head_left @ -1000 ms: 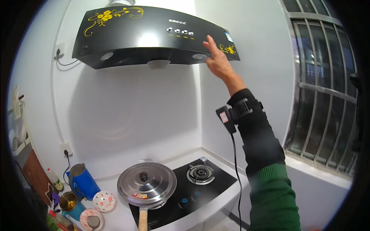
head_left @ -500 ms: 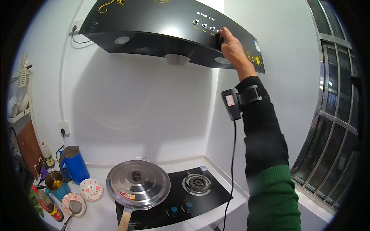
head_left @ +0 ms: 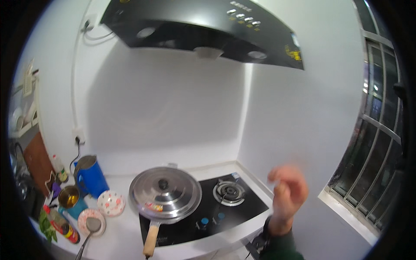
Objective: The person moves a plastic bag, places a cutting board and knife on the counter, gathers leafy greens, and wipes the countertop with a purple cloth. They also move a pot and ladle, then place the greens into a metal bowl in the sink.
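My right hand (head_left: 288,193) is raised at the right of the cooktop, beside the grey-white wall. It is blurred by motion, its fingers loosely bent and apart, with nothing seen in them. Nearest to it is the bare gas burner (head_left: 229,192) on the black glass cooktop (head_left: 182,232). On the left burner sits a wok with a wooden handle (head_left: 151,239), covered by a domed metal lid (head_left: 167,197) with a black knob. Overhead hangs a black range hood (head_left: 182,21) with a row of silver buttons (head_left: 243,18). My left hand is out of view.
On the left counter stand a blue jug (head_left: 92,177), a teal pot of golden liquid (head_left: 71,201), a patterned bowl (head_left: 111,203), a plate with a ladle (head_left: 92,224) and a red-capped sauce bottle (head_left: 63,226). A barred window (head_left: 372,143) is at the right.
My right hand has left the hood's buttons and dropped to the right of the cooktop. The view has tilted downward. The lidded wok and counter things stay in place.
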Demonstrator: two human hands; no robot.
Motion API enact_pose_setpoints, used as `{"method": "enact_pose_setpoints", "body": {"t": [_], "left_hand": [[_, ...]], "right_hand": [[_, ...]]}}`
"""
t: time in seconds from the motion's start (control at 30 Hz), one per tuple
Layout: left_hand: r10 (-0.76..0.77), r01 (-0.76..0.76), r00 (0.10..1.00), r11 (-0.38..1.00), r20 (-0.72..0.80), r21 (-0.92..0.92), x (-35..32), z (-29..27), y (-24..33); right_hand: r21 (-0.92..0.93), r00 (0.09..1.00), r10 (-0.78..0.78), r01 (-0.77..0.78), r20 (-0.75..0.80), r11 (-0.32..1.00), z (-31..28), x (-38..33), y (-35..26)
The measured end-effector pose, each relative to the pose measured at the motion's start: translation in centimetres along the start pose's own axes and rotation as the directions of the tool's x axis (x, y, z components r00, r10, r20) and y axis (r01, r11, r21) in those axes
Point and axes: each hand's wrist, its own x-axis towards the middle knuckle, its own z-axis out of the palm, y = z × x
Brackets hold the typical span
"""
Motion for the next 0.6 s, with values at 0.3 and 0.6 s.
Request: {"method": "enact_pose_setpoints", "body": {"t": [0.3, 0.6], "left_hand": [[0.401, -0.443, 0.890, 0.655, 0.216, 0.612, -3.7, -3.3, 7.7], [0.263, -0.240, 0.955, 0.957, -0.135, 0.165, -5.8, -13.4, 16.5]], "right_hand": [[0.154, 0.115, -0.118, -0.898, 0.986, 0.413, 11.0, -15.3, -7.0], [-0.270, -0.420, -0.432, -0.890, 0.798, 0.367, 26.2, -25.6, -16.7]]}}
